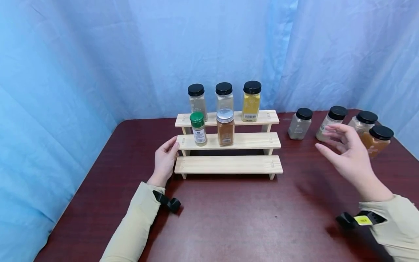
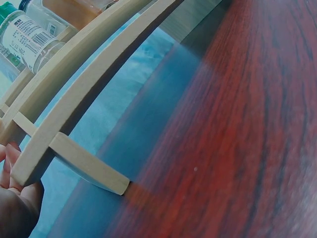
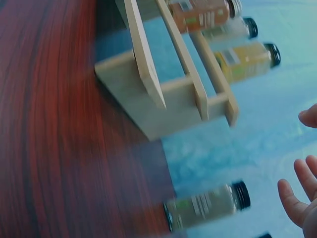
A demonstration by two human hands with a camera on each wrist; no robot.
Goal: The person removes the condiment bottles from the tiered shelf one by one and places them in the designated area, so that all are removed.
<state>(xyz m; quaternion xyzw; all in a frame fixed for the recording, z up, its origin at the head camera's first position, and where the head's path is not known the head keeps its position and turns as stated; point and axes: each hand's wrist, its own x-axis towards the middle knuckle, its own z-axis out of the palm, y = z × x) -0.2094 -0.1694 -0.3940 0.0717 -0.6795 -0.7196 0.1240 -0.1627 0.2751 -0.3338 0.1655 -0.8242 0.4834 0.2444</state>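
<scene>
My left hand (image 1: 166,157) grips the left end of a three-step wooden spice rack (image 1: 229,165) at its middle step; in the left wrist view, its fingers (image 2: 14,166) wrap the board end. On the middle step stand a green-capped spice jar (image 1: 199,134) and a silver-lidded jar of brown spice (image 1: 226,131). My right hand (image 1: 351,156) hovers over the table's right side, thumb and fingers spread, holding nothing. Close beyond it are a grey spice jar (image 1: 299,125), a black-lidded jar (image 1: 322,133), another pale jar (image 1: 360,123) and an orange-brown jar (image 1: 374,143).
Three black-lidded jars line the top step, among them a yellow one (image 1: 251,103). The rack's lowest step holds no jars. A dark red wooden table (image 1: 235,218) lies under everything, with a light blue curtain (image 1: 196,43) behind and along the sides.
</scene>
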